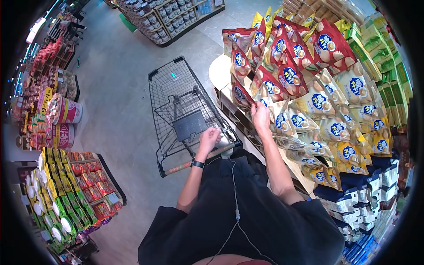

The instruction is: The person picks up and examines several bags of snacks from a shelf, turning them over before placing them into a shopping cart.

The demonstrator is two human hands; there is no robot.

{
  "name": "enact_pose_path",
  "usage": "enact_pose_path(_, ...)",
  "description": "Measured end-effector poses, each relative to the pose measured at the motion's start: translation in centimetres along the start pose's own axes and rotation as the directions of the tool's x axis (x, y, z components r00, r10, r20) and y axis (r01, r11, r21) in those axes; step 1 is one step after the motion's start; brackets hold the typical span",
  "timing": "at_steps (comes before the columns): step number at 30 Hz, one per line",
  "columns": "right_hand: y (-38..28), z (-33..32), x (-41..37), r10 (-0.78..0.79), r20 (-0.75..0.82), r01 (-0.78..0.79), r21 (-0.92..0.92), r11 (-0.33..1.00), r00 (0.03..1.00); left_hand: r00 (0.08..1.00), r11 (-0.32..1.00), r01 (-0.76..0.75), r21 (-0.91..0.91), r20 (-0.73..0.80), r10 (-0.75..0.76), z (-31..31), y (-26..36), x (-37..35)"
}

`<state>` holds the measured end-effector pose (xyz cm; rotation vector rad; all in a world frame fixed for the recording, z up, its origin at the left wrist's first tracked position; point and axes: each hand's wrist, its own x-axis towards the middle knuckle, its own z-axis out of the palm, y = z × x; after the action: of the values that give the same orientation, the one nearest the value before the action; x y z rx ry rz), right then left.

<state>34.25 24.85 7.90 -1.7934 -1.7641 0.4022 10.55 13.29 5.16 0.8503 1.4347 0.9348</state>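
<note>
A shop: a wire trolley (176, 101) stands between stacked packaged snacks (327, 101) and far shelves of jars (170, 17).

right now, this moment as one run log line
right hand: fingers at edge of red bag | left hand: curled over cart | cart: beside display table

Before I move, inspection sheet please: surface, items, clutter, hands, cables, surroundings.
Surface: wooden display ledge, bags heaped along it.
Items: dark red bag at the right hand; shopping cart beside the display.
Clutter: beige bags and yellow bags overlapping.
Hands: right hand, fingertips at the red bag's lower corner, grip unclear; left hand curled over the cart's handle end.
Cables: thin cable down the shirt front.
Surroundings: grey floor, jar shelf ahead, snack racks left.
</note>
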Motion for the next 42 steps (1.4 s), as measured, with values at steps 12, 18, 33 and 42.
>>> enact_pose_path(12,-0.5,-0.6,-1.3,0.122,-0.05,-0.106,0.245,0.964,0.991,0.997,0.997,-0.076,-0.018,0.021,0.077,-0.3,-1.0,0.6)
enact_pose_path(18,-2.9,-2.8,-1.1,0.009,-0.002,-0.007,0.374,0.927,1.0,0.997,0.996,-0.072,-0.046,-0.034,0.071,-0.2,-0.9,0.7)
enact_pose_path(33,-12.4,-8.5,-3.4,-0.364,0.104,0.186,0.712,0.677,0.926,0.807,0.827,-0.559,-0.064,-0.269,0.525,-3.7,4.6,0.5)
enact_pose_path(42,-13.0,-4.7,-5.4,-0.286,0.26,-0.014,0.764,0.645,0.922,0.827,0.883,-0.466,-0.061,-0.384,0.411,-8.0,1.7,-0.5)
